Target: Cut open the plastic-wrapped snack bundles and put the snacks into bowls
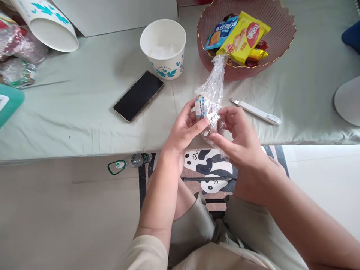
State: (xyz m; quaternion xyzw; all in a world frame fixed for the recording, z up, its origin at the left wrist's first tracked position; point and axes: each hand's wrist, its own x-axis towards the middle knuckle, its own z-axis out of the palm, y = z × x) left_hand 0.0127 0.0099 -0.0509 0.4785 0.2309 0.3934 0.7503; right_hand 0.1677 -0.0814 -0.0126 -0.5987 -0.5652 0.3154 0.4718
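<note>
Between my hands, above the table's front edge, is a clear plastic bag (pixel 216 84) with a blue-and-white label and small contents I cannot make out. My left hand (pixel 187 125) is closed round its left side, the thumb lying across the front. On the right side my right hand (pixel 237 131) pinches the plastic between thumb and fingers. The bag's crumpled top points away from me, near the rim of a pinkish ribbed bowl (pixel 206 62). To the right lies a white utility knife (pixel 257 111).
Yellow (pixel 244 37) and blue snack packets fill part of the bowl. A white paper tub (pixel 168 62) with clear plastic inside stands behind a black phone (pixel 139 95). Another tub (pixel 52 24) lies tipped at far left beside wrapped items. A plastic bottle (pixel 140 160) is under the table edge.
</note>
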